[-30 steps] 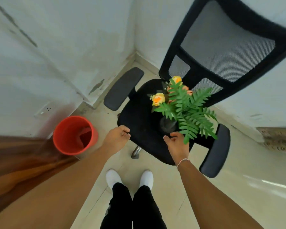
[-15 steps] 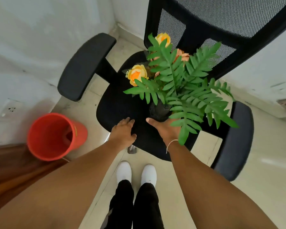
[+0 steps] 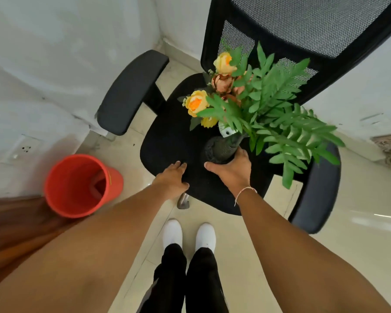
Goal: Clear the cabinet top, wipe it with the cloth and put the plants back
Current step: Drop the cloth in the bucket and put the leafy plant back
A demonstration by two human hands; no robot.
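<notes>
A dark vase [image 3: 221, 149] holding green fern fronds [image 3: 278, 114] and yellow and peach flowers [image 3: 196, 103] is tilted over the seat of a black office chair [image 3: 167, 136]. My right hand [image 3: 231, 169] grips the vase around its lower body, with the bottom turned toward me. My left hand [image 3: 173, 177] rests flat on the seat's front edge, fingers spread, holding nothing. No cloth or cabinet top is clearly in view.
A red plastic bucket [image 3: 81, 186] stands on the floor to the left of the chair, beside a brown wooden surface [image 3: 11, 220]. White walls close the corner behind. The chair's armrests [image 3: 131, 91] flank the seat. My white shoes [image 3: 190, 233] are on the tiled floor.
My right hand has closed around the vase and tipped it, so its base now faces me. My left hand has stayed flat on the seat's front edge. The view moved closer to the chair.
</notes>
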